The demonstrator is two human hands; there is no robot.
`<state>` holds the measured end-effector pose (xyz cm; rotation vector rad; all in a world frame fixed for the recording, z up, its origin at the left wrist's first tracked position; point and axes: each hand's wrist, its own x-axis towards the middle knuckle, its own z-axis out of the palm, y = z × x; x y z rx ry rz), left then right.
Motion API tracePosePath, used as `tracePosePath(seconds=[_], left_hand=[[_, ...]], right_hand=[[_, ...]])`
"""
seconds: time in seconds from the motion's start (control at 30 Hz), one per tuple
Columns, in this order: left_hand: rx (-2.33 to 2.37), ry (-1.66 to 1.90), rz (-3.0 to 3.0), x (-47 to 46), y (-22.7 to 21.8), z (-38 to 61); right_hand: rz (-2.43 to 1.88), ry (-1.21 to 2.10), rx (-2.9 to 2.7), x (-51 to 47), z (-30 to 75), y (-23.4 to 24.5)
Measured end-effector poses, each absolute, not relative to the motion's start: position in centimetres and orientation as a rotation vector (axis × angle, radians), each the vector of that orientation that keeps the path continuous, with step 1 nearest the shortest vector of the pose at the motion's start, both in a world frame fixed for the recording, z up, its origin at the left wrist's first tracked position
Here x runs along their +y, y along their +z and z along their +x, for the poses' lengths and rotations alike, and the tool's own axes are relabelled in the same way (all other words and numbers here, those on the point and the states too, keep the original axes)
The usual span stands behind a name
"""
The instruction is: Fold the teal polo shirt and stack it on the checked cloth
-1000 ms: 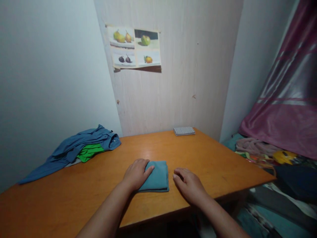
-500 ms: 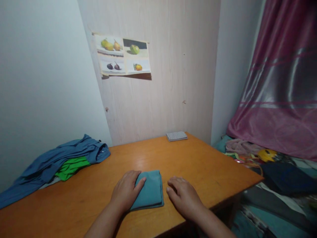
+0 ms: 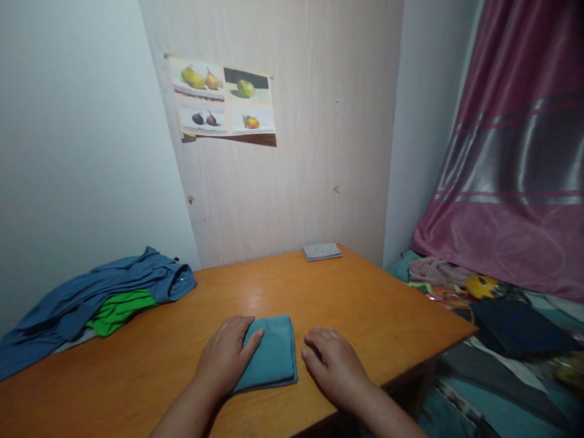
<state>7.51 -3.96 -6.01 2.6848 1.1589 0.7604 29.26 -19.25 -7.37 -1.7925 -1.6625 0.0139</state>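
Observation:
A folded teal cloth (image 3: 274, 353) lies on the orange wooden table (image 3: 365, 304) near its front edge. My left hand (image 3: 225, 356) rests flat on the cloth's left side, fingers stretched out over it. Just right of the cloth, my right hand (image 3: 331, 362) lies palm down on the table, fingers slightly curled and touching the cloth's right edge. Neither hand grips anything.
A blue garment (image 3: 95, 292) with a green one (image 3: 119, 309) under it is heaped at the table's left. A small folded striped cloth (image 3: 322, 251) sits at the back by the wall. Clothes (image 3: 479, 292) and a purple curtain (image 3: 515, 170) fill the right side.
The view has swung to the right. Both hands stay in the same places on and beside the teal cloth.

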Motion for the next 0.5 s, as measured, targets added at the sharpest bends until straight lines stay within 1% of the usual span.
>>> tracePosePath(seconds=[0.5], left_hand=[[1.158, 0.749, 2.679, -4.31, -5.8, 7.66]], right_hand=[[-1.797, 0.003, -1.68, -19.28, 29.47, -7.74]])
